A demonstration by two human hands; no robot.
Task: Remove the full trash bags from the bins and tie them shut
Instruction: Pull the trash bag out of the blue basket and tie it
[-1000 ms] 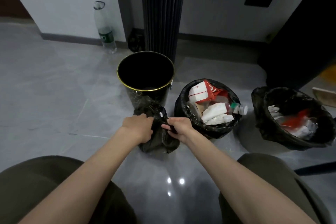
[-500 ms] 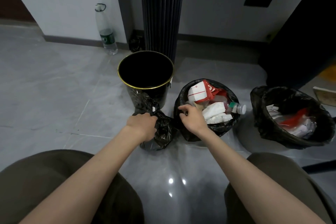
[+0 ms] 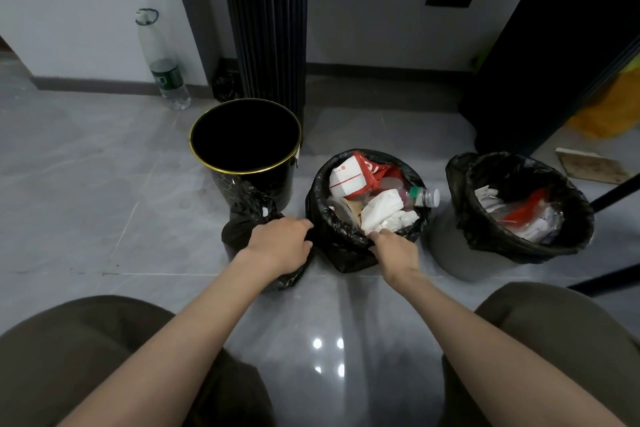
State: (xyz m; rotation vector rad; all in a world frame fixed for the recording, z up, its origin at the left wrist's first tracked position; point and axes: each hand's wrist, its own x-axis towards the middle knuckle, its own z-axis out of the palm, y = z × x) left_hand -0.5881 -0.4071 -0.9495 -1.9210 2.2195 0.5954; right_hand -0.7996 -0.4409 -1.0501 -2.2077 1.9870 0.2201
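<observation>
Floor [image 3: 104,218], grey and glossy, carries three bins in a row ahead of my operator's knees. The empty bin [image 3: 277,184] on the left, black with a gold rim, has no liner in it. The right bin [image 3: 450,253] is grey and holds the right bag [image 3: 491,229], open, with red and white scraps inside. Between them sits the middle bag [image 3: 343,246], folded over its bin so fully that I cannot see the bin itself. It is heaped with a red and white carton [image 3: 349,180], tissue [image 3: 381,211] and a small bottle [image 3: 424,196] poking out to the right.

Just near of the empty bin lies the tied bag [image 3: 239,232], bunched at the neck, so I judge the first bag done and the second just begun.

The left hand [image 3: 277,246] lies over the tied bag, fingers reaching right toward the middle bag. I cannot tell whether its grip is clamped on plastic or only resting there. The right hand [image 3: 394,250] is at the near rim of the middle bag, its grip apparently pinched on the folded edge, though it is blurred.

Next, as I read it, both hands must peel the rim free all round, gather it and lift straight up. The bottle sits high at the edge and could tip out.
</observation>
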